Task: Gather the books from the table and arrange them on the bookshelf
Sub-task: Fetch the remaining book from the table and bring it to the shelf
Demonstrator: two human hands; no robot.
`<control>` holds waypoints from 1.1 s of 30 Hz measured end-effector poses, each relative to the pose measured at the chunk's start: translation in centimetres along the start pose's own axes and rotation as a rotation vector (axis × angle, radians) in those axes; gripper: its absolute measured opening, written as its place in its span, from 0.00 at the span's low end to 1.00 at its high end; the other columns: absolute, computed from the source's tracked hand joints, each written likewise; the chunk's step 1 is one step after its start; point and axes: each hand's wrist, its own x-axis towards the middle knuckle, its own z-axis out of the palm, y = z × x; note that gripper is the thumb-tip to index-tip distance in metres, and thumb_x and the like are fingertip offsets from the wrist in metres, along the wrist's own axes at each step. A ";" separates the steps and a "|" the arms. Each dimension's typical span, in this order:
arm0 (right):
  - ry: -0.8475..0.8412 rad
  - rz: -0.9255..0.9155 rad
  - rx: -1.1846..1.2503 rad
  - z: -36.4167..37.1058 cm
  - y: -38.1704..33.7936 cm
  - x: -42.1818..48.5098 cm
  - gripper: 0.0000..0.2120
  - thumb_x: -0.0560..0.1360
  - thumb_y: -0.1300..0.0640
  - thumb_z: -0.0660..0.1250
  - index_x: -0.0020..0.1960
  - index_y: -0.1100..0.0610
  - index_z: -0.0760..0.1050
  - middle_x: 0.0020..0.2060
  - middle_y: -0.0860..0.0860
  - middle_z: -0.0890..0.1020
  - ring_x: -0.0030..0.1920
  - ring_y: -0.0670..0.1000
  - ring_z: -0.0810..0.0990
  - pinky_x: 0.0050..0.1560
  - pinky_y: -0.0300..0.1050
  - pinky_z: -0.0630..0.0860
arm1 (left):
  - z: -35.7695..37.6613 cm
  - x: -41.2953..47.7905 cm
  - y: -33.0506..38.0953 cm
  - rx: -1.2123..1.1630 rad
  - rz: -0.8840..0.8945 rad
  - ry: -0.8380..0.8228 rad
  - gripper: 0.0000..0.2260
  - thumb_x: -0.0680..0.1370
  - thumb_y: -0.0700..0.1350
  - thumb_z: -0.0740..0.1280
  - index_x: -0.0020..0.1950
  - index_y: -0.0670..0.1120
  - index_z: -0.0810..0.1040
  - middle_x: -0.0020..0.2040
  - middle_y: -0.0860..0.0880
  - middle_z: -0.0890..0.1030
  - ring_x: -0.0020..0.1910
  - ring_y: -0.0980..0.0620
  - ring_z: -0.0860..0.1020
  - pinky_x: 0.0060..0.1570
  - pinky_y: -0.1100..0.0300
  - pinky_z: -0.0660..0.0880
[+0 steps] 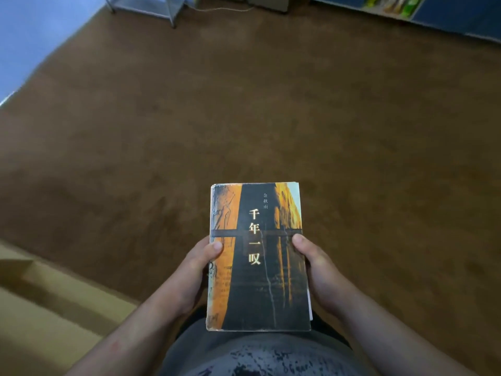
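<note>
Grey shirt [257, 354], just under one book [257, 289]; left hand [195, 270] and right hand [322, 272] grasp the book's side edges, thumbs on cover; brown carpet [244, 104] beyond.

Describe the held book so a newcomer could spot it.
Brown floor fills the view. Low at centre, the left hand and right hand grip a book by its long edges. Its black-and-orange cover with pale vertical characters stands out against the plain floor.

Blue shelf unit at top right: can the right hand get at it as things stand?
Probably not: the right hand grips the book, and open brown carpet lies between the person and the blue shelf unit.
</note>
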 end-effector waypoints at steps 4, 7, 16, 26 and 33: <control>-0.144 0.039 -0.139 1.2 -4.4 4.6 0.19 0.75 0.39 0.65 0.49 0.53 0.85 0.51 0.58 0.87 0.55 0.60 0.84 0.66 0.64 0.74 | -1.2 1.5 1.6 -0.153 0.009 0.108 0.42 0.63 0.69 0.76 0.67 0.43 0.75 0.60 0.36 0.82 0.59 0.35 0.80 0.63 0.32 0.73; -0.238 0.061 -0.205 3.3 -6.7 8.0 0.20 0.72 0.40 0.62 0.48 0.52 0.86 0.50 0.58 0.87 0.54 0.60 0.85 0.64 0.61 0.76 | -2.7 1.7 2.3 -0.270 0.012 0.168 0.43 0.66 0.66 0.76 0.71 0.41 0.71 0.63 0.32 0.78 0.61 0.30 0.78 0.63 0.28 0.71; -0.594 0.088 -0.391 15.6 -11.8 18.4 0.27 0.69 0.34 0.69 0.50 0.57 0.85 0.49 0.65 0.84 0.50 0.63 0.81 0.59 0.61 0.75 | -11.5 2.7 4.4 -0.488 0.125 0.506 0.36 0.66 0.62 0.73 0.67 0.41 0.75 0.61 0.31 0.80 0.56 0.37 0.80 0.63 0.35 0.74; -0.814 0.151 -0.570 30.7 -16.3 27.4 0.21 0.76 0.44 0.58 0.47 0.58 0.83 0.42 0.56 0.86 0.44 0.54 0.84 0.52 0.52 0.78 | -22.1 3.0 10.0 -0.591 0.218 0.691 0.30 0.69 0.61 0.68 0.63 0.42 0.77 0.56 0.37 0.83 0.54 0.38 0.82 0.58 0.41 0.77; -0.976 0.217 -0.652 37.8 -18.9 32.0 0.20 0.76 0.44 0.58 0.46 0.55 0.85 0.42 0.55 0.86 0.45 0.54 0.85 0.52 0.52 0.78 | -24.9 3.5 13.2 -0.670 0.288 0.841 0.26 0.67 0.63 0.67 0.57 0.47 0.80 0.50 0.41 0.85 0.49 0.44 0.84 0.50 0.50 0.79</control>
